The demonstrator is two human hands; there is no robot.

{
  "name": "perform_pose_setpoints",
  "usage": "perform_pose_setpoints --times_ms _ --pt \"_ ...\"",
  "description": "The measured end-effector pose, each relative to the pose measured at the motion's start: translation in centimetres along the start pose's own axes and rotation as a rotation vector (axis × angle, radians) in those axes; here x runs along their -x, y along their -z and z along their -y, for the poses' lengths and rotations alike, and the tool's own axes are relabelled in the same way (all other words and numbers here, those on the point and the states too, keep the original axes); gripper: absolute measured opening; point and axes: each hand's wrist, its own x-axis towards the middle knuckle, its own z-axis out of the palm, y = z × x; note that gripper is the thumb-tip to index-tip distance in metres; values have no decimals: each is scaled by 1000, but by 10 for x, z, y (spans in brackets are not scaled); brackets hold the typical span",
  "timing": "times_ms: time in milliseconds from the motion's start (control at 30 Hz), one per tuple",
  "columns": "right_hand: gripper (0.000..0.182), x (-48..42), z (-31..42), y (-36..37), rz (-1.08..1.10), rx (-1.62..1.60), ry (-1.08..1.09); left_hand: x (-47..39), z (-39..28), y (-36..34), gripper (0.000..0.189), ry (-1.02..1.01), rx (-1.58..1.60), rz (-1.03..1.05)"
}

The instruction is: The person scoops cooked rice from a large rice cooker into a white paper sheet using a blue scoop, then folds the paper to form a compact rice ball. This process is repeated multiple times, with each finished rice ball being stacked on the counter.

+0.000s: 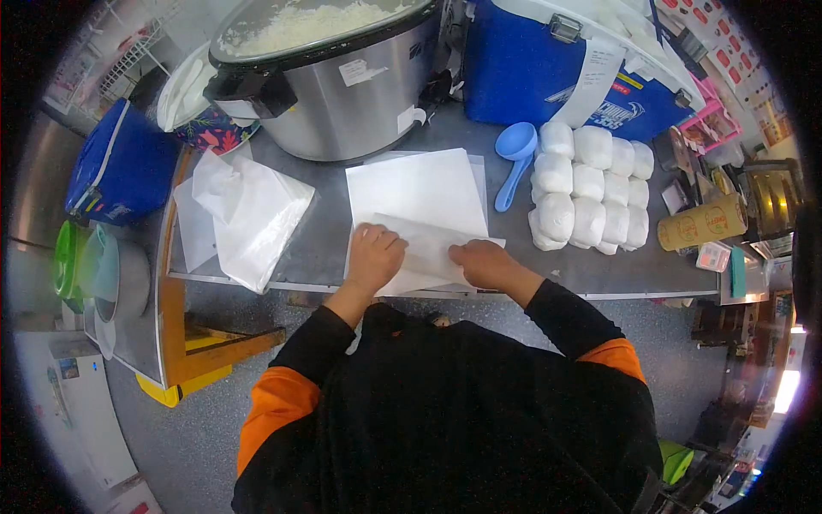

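A stack of white paper sheets (411,183) lies on the grey tabletop in front of me. Over its near part, a folded or rolled white paper (429,247) spans both hands. My left hand (379,252) grips its left end with curled fingers, while my right hand (487,262) pinches the right end between thumb and fingers. Whether anything is inside the paper cannot be seen. To the right sit several white paper-wrapped bundles (587,183), piled in rows. A light blue plastic scoop (515,144) rests between them and the sheets.
A large steel rice cooker (347,90) full of cooked rice (314,26) stands behind the sheets. Blue cooler boxes (514,70) flank it. More white paper in a clear bag (263,225) lies left. A brown printed paper roll (703,221) is at far right. The table's metal-trimmed front edge (616,295) is close to me.
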Motion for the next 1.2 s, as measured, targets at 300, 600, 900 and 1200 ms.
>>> perform_pose_setpoints --times_ms 300,600,900,1200 --pt "21 16 11 -19 -189 -229 -24 19 -10 -6 17 87 357 155" --pt "18 24 -5 -60 -417 -203 -78 10 18 -23 21 164 323 379" --pt "33 -29 -3 -9 -325 -49 -538 -52 25 -24 41 198 149 458" --pt "36 -55 -33 -3 84 -113 -277 -61 21 -41 16 197 85 671"
